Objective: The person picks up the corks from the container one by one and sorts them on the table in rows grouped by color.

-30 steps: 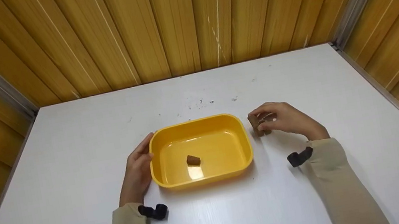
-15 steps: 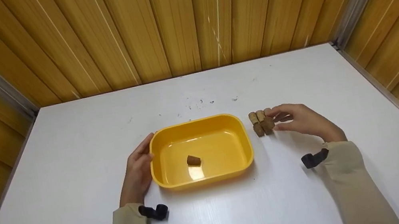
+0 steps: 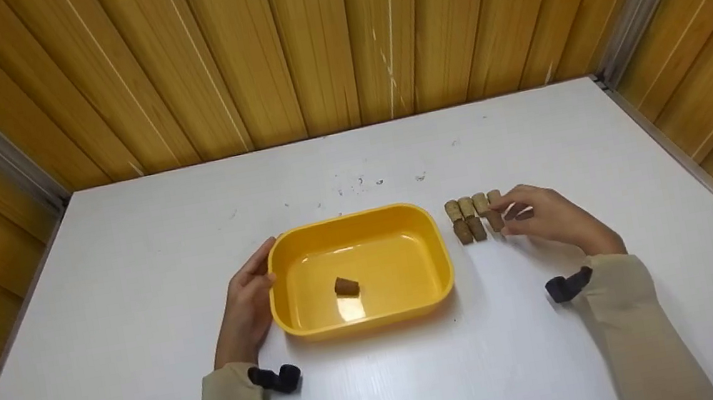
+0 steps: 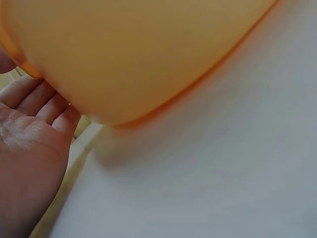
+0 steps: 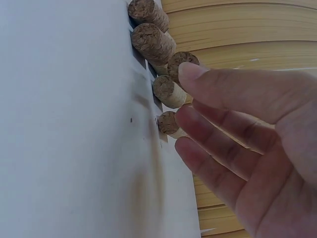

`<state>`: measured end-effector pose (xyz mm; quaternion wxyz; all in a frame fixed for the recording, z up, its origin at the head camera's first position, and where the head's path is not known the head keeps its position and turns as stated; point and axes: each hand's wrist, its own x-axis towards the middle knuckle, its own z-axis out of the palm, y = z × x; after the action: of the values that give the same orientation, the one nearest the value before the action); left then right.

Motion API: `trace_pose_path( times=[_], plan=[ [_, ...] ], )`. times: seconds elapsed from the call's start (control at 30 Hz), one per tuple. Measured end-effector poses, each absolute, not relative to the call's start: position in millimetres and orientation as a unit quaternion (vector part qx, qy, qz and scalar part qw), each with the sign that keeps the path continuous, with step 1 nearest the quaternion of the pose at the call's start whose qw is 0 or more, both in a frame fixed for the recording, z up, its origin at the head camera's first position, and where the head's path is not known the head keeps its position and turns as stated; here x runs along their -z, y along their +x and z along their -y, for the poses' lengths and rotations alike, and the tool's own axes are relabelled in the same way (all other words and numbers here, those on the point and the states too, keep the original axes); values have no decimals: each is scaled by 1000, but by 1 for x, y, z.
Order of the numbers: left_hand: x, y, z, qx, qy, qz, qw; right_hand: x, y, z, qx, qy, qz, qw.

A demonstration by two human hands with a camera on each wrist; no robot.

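Observation:
My left hand holds the left end of a yellow plastic tub, thumb at the rim and fingers along the outer wall. In the left wrist view, the fingers lie against the tub's side. One dark brown cork lies inside on the tub floor. To the right of the tub, my right hand pinches another dark cork between thumb and index finger. It is just in front of a row of lighter corks. Two dark corks stand before that row's left end.
All of it is on a white table with small dark marks behind the tub. Wood-patterned panels wall in the back and sides. Black wrist cameras sit on both sleeves.
My right hand has shifted right from beside the tub, first uncovering the corks, then carrying a dark cork towards the row's right end. The left hand and tub have stayed put.

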<state>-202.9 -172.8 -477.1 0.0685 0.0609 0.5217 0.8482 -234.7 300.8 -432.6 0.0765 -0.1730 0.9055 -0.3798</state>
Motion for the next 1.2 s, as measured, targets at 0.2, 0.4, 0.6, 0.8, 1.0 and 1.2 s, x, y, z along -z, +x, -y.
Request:
trace_pose_path(
  times=[0.2,0.4,0.6,0.8,1.0,1.2],
  plan=[
    [475,-204,172,-848,66,-523,65,434,-234,-301,364,-147,-915,93],
    [474,-203,172,-852,59,-516,66,436,-236,-300,356,-130,-920,99],
    [474,-203,172,-853,57,-515,66,436,-237,-298,352,-119,-922,112],
    [475,-203,173,-846,62,-526,68,438,-238,-297,346,-124,-924,109],
    [474,-201,173,-848,71,-520,72,439,-238,-297,338,-133,-926,100],
    [476,-201,173,-849,75,-518,75,439,-237,-296,342,-108,-926,118]
  ],
)
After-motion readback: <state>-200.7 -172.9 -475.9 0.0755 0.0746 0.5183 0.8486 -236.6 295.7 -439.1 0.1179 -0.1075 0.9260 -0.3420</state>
